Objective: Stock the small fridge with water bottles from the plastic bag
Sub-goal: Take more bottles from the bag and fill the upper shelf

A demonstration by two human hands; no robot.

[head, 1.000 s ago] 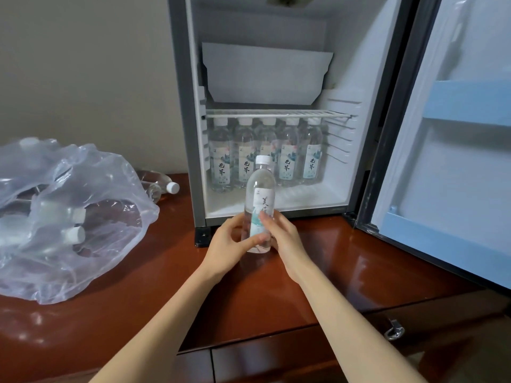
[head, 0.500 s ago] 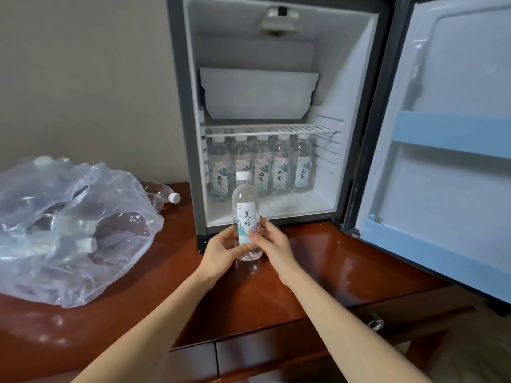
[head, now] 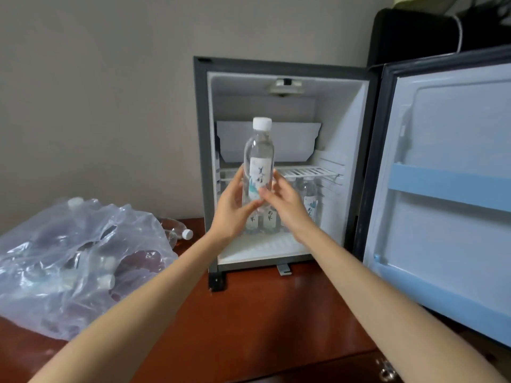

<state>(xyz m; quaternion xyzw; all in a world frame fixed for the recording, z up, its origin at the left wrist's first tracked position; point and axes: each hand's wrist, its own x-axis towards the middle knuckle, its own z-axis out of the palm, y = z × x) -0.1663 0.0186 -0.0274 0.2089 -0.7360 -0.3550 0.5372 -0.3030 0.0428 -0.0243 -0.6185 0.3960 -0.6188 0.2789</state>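
Note:
A clear water bottle (head: 259,156) with a white cap and white label is held upright in the air in front of the open small fridge (head: 201,161). My left hand (head: 231,210) grips its lower left side and my right hand (head: 287,205) touches its lower right side. Several bottles (head: 310,197) stand in a row at the back of the fridge floor, under the white wire shelf (head: 309,171). The clear plastic bag (head: 69,261) with several bottles lies on the left of the brown cabinet top (head: 262,322).
The fridge door (head: 448,194) stands wide open to the right, with pale blue door racks. One loose bottle (head: 177,233) lies between the bag and the fridge. A drawer pull (head: 387,373) shows at the cabinet front. A dark object (head: 414,34) is behind the fridge.
Both hands have lifted the bottle off the cabinet top to the height of the wire shelf. The camera has tilted up and back, so the fridge sits lower in view.

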